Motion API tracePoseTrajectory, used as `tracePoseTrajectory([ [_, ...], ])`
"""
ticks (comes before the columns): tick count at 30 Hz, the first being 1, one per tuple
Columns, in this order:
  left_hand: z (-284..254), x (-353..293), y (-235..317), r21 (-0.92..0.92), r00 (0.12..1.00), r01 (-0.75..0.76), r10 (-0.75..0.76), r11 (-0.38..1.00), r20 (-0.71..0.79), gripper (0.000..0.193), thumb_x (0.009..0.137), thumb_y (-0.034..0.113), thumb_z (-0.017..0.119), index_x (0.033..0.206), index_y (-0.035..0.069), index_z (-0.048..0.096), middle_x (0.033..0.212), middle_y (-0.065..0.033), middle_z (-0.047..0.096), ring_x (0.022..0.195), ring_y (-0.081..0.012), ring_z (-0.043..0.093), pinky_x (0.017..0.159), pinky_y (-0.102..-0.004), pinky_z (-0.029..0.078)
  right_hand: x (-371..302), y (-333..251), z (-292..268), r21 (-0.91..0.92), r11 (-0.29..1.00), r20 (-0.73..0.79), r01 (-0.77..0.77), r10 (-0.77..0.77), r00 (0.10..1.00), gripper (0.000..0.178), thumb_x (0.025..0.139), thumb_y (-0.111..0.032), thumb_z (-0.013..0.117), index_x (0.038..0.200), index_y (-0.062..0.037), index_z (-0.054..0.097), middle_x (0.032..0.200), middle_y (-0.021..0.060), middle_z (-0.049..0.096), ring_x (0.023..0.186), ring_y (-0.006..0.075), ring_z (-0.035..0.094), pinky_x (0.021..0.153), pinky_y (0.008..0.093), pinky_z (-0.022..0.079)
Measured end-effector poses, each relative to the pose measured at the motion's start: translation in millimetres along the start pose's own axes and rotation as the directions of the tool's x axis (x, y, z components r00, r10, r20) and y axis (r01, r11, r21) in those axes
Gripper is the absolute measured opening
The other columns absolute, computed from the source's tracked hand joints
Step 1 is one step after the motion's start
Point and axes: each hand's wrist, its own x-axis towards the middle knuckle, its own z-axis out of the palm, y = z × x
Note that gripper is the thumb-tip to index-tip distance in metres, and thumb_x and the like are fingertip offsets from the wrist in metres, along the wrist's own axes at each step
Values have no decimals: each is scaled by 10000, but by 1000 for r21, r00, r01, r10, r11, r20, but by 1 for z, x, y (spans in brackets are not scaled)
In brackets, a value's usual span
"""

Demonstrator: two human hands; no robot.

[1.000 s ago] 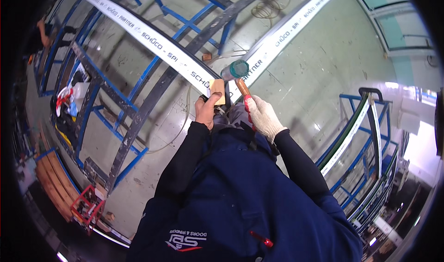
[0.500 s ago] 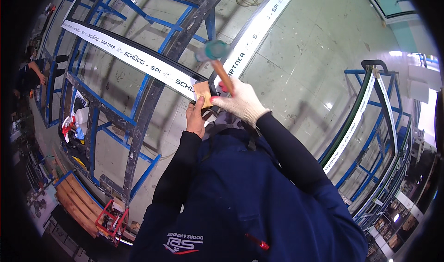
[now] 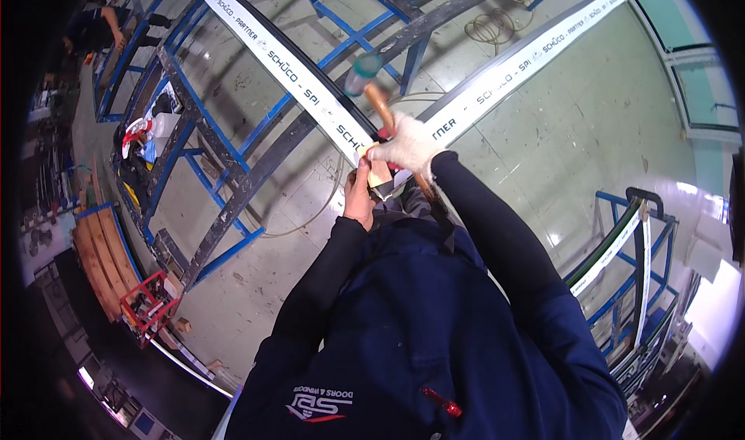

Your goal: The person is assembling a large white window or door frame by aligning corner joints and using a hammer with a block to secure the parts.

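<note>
A frame corner lies in front of me, where two bars meet: a left bar and a right bar, both covered in white printed film. My left hand, bare, grips a small wooden block at that corner. In a pale work glove with red fingertips, my right hand is closed round the wooden handle of a mallet. The mallet's teal head is blurred and stands beyond the hand, above the left bar. My right fingertips are close to the block; whether they touch it I cannot tell.
Blue and dark steel trestles support the frame. Coiled hose lies on the tiled floor. A second film-covered frame stands at the right. Wooden planks and a red crate are at the lower left; another person is at the far left.
My view has turned, so the frame corner and both hands sit farther right in the picture. The block appears tilted differently, with the left hand still on it. The mallet remains in my right hand.
</note>
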Motion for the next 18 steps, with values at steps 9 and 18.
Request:
tracePoseTrajectory([
  [9,15,4,-16,-114,986,-156,148,981,-75,526,1004,282,696,1402,-4,506,1308,-104,654,1170,-204,643,1040,-358,493,-12,28,-54,561,828,-14,-5,16,1000,318,902,-131,799,1031,-36,524,770,43,627,531,108,606,462,264,488],
  [18,46,1,-9,167,917,-214,257,962,-305,509,899,142,827,1273,-42,535,1216,-114,678,1074,-175,657,985,-317,512,-86,122,-165,521,854,-280,-17,190,941,322,910,-102,767,1087,-35,506,802,53,641,487,119,583,454,258,501],
])
